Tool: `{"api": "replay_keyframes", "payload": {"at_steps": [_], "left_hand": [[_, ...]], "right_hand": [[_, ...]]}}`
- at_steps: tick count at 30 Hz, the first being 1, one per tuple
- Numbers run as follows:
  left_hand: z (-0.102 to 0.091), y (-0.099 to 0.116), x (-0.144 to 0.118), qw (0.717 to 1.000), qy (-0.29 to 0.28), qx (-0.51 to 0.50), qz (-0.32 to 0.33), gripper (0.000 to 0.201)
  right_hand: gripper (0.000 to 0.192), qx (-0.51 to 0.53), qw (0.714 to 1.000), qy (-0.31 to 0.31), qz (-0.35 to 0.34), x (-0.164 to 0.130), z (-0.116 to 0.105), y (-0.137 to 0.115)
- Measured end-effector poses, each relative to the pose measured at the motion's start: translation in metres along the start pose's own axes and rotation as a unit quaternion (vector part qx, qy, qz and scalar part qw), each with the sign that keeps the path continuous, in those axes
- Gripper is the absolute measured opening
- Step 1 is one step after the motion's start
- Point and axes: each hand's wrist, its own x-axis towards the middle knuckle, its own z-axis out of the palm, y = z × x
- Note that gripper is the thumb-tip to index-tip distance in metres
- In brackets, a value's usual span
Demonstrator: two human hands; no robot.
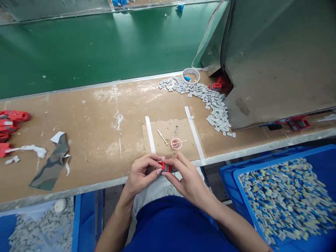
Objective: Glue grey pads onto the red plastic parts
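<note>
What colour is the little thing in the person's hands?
Red part, seen in the head view.

Light: bright, even, from overhead
Glare: pale sheen on the belt [86,49]
Shadows: soft, faint
Edges: wide-angle bending
Focus: mostly sharp

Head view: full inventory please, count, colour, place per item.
red part: one, red, held between both hands at the bench's near edge
small cup: one, pink, on the cardboard pad with a stick in it
loose stick: one, pale, on the pad left of the cup
grey tiles: many, grey, strewn along the bench far right
tape ring: one, white, behind the tiles
red parts: several, red, bench far left
blue crate: one, blue, lower right, full of small pieces
conveyor belt: one, green, behind the bench
left hand: gripping the red part
right hand: gripping the red part
</note>
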Motion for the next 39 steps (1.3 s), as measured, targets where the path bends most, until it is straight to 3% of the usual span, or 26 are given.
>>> {"api": "replay_keyframes", "payload": {"at_steps": [6, 11, 14, 16, 18, 21, 25, 39], "left_hand": [[0.0, 0.0, -0.001, 0.999, 0.022, 0.003, 0.037, 0.003], [0.001, 0.0, 0.0, 0.999, -0.009, -0.015, 0.036, 0.021], [0.002, -0.001, -0.001, 0.999, -0.024, -0.006, 0.023, 0.043], [0.002, -0.002, -0.002, 0.999, -0.031, 0.027, 0.024, 0.046], [0.002, -0.002, -0.001, 0.996, -0.025, 0.073, 0.039, 0.042], [0.002, 0.001, 0.002, 0.987, -0.014, 0.134, 0.084, 0.039], [0.004, 0.004, 0.006, 0.982, -0.029, 0.16, 0.101, 0.035], [0.002, 0.013, 0.01, 0.971, -0.098, 0.195, 0.094, 0.033]], "right_hand": [[0.016, -0.041, 0.999, 0.01, -0.024, 0.002, 0.006, -0.003], [0.02, 0.062, 0.996, 0.059, 0.006, -0.005, 0.009, 0.001], [0.019, 0.166, 0.981, 0.093, 0.045, -0.01, 0.012, 0.005], [0.017, 0.224, 0.967, 0.103, 0.068, -0.013, 0.015, 0.008], [0.018, 0.221, 0.967, 0.096, 0.077, -0.015, 0.017, 0.01], [0.021, 0.132, 0.986, 0.081, 0.056, -0.015, 0.015, 0.009], [0.011, 0.065, 0.997, 0.043, 0.017, -0.013, 0.005, 0.006], [0.018, 0.13, 0.989, -0.017, 0.062, -0.014, 0.0, 0.012]]}}
